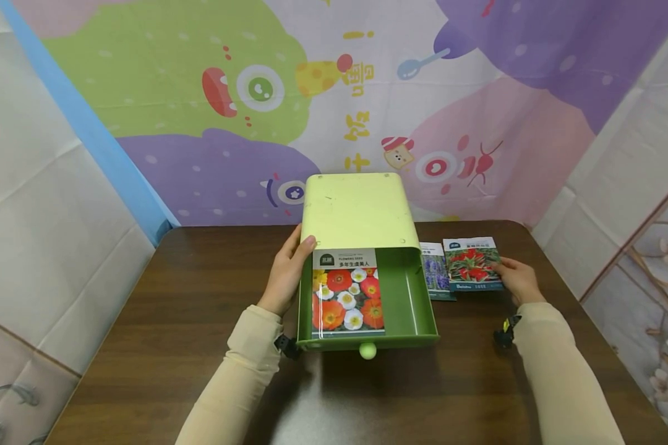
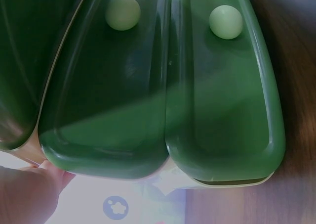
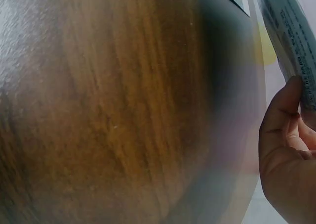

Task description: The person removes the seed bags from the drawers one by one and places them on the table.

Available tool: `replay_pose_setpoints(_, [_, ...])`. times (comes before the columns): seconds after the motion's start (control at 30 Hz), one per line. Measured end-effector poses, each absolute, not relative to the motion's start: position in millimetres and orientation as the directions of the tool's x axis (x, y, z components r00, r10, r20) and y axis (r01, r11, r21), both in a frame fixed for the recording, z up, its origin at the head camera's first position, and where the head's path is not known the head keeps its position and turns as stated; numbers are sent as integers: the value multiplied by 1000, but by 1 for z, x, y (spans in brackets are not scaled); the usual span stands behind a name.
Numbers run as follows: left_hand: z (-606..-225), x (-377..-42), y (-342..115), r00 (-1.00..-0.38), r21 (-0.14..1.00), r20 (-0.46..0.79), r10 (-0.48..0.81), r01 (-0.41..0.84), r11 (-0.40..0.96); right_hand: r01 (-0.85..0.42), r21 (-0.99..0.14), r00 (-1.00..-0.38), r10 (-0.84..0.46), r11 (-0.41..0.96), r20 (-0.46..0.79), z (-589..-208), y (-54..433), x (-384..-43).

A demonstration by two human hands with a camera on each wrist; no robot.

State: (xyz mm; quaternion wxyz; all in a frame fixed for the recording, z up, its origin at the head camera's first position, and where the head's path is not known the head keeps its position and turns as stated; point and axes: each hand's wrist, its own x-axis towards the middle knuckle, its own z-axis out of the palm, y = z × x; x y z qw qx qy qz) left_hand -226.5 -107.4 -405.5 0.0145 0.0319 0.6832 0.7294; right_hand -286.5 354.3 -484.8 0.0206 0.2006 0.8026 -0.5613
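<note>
A pale yellow drawer box (image 1: pixel 356 210) stands with its green top drawer (image 1: pixel 403 296) pulled out. Inside the drawer lies a poppy seed packet (image 1: pixel 347 296), against the left side. My left hand (image 1: pixel 285 272) rests on the box's left side, thumb at the upper front corner; its other fingers are mostly hidden. With thumb and fingers, my right hand (image 1: pixel 518 279) pinches the right edge of a red-flower seed packet (image 1: pixel 472 266), lifted off the table in the right wrist view. A purple-flower seed packet (image 1: pixel 436 272) lies beside the box, partly covered by the red one.
Two more green drawers (image 2: pixel 113 100), both pushed in and fitted with round knobs (image 2: pixel 226 22), show in the left wrist view. The box stands on a dark wooden table (image 1: pixel 200 321). A cartoon-printed cloth (image 1: pixel 200 179) hangs behind, with pale printed panels at the sides.
</note>
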Motion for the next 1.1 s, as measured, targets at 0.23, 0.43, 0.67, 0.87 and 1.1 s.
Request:
replay_pose_setpoints(0.23, [-405, -227, -107, -998, 998, 23, 65, 18, -65, 350, -879, -922, 284, 323, -263, -490, 352, -287])
replay_pose_setpoints(0.43, [-405, -226, -107, -997, 997, 29, 65, 24, -68, 386, -846, -908, 314, 367, -277, -490, 345, -286])
replay_pose_setpoints(0.67, [-406, -226, -107, -997, 997, 27, 66, 21, -78, 411, -822, -899, 323, 394, -295, -494, 344, -288])
replay_pose_setpoints(0.87, [-405, -226, -107, -997, 996, 25, 70, 19, -84, 424, -801, -895, 330, 422, -299, -494, 342, -287])
replay_pose_setpoints(1.1, [-405, -227, -107, -997, 996, 18, 71, 12, -90, 432, -760, -895, 333, 485, -296, -492, 339, -283])
